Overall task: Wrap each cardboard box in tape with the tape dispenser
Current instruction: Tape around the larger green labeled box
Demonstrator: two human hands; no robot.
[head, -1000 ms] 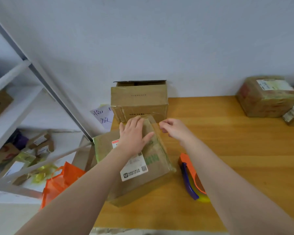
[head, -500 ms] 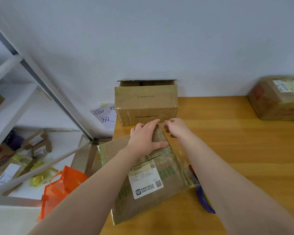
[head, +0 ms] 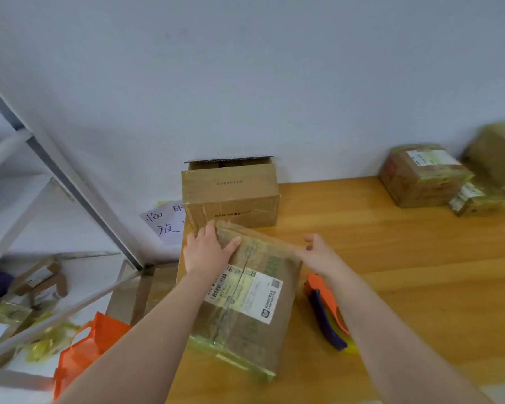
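Observation:
A flat cardboard box (head: 245,310) with a white shipping label, wrapped in yellowish clear tape, lies on the wooden table (head: 405,272) in front of me. My left hand (head: 207,250) presses flat on its far left corner, fingers straight. At the box's far right edge, my right hand (head: 318,252) touches the taped surface with loosely curled fingers and holds nothing I can make out. The orange and purple tape dispenser (head: 325,310) lies on the table just right of the box, partly hidden under my right forearm.
An open-topped cardboard box (head: 231,193) stands against the wall behind the wrapped one. Three taped parcels (head: 423,179) sit at the back right. A metal shelf frame (head: 70,182), an orange bag (head: 82,348) and more parcels are off the table's left edge.
The box has slid and turned clockwise on the table. My right hand moved right along its far edge, away from my left hand. The dispenser stayed where it was.

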